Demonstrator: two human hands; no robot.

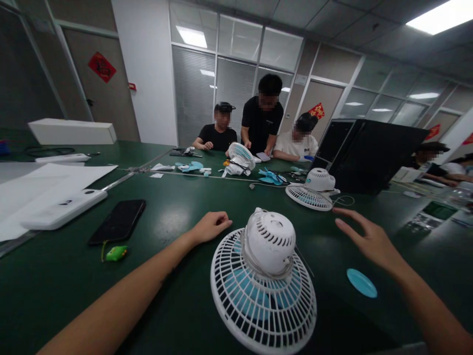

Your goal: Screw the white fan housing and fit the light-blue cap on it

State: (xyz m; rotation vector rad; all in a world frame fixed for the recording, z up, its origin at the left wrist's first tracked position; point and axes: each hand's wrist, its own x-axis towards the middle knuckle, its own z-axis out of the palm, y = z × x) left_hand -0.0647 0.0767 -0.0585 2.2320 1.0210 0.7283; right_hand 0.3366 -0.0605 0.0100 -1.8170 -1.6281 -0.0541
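A white electric fan (271, 241) lies grille-down before me on the green table. Its round motor housing points up, a cord is wound around the base of the housing, and light-blue blades show through the grille. Left of the fan, my left hand (211, 227) rests on the table with its fingers curled in, apart from the grille; nothing shows in it. My right hand (369, 241) hovers open on the right, fingers stretched towards a second white fan (312, 190), which also lies grille-down. Below my right hand is a light-blue oval disc (362, 283).
To the left lie a black phone (120, 221) with a green charm (117, 253), a white power-strip-like bar (66, 209) and paper sheets (44, 180). Across the table, several people sit or stand around another fan (240, 159) and blue blades (271, 176). A large black case (369, 153) stands behind.
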